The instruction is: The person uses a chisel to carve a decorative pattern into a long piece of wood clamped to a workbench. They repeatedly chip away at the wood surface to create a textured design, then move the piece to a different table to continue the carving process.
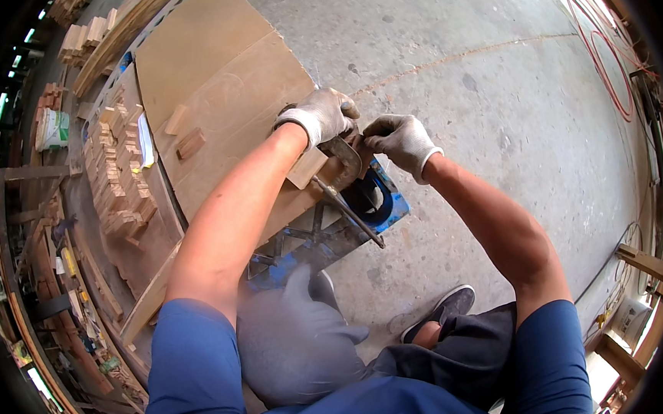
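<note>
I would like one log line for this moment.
left hand: gloved, at metal clamp | right hand: gloved, at clamp | wood block: beside clamp

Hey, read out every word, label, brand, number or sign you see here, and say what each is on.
No text can be read in this view.
Green-and-white container: any markings are too small and blurred to read.
White sheet by the wood stack: too small to tell whether it has writing.
Clamp by the left hand and right hand: no lettering can be made out.
</note>
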Demonstrator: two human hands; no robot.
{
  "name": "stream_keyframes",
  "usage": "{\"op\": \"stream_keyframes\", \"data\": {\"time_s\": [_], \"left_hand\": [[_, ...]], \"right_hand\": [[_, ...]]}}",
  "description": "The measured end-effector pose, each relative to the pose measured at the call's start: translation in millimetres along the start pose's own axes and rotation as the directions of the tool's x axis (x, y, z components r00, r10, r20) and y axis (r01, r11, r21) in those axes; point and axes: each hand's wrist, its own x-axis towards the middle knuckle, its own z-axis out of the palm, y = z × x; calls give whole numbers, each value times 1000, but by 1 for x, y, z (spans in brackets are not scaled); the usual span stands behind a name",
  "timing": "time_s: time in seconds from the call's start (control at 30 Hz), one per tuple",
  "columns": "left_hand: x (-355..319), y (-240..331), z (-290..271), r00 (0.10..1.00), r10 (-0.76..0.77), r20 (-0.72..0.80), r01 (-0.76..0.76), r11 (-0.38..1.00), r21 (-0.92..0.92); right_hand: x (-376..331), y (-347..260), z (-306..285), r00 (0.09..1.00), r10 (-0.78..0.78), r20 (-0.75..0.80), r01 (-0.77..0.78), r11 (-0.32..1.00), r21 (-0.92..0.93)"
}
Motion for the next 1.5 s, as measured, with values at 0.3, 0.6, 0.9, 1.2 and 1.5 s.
{"op": "stream_keyframes", "data": {"time_s": [0.3, 0.6, 0.9, 1.2, 1.5], "left_hand": [[-6, 6, -1, 999, -38, -6, 38, 999, 0], [-53, -36, 2, 788, -28, -615, 11, 999, -31], [-143, -76, 60, 757, 7, -653, 99, 987, 125], [-155, -60, 81, 782, -113, -612, 209, 974, 87], [-150, -71, 68, 783, -237, -575, 231, 969, -86]], "right_hand": [[-7, -1, 5, 999, -41, 15, 42, 997, -57], [-34, 1, -35, 991, -103, -83, 82, 969, -231], [-80, 60, -65, 986, 135, -101, -155, 963, -221], [-100, 64, -58, 987, 158, -11, -152, 922, -357], [-141, 29, -6, 784, 376, 494, -32, 820, -572]]}}
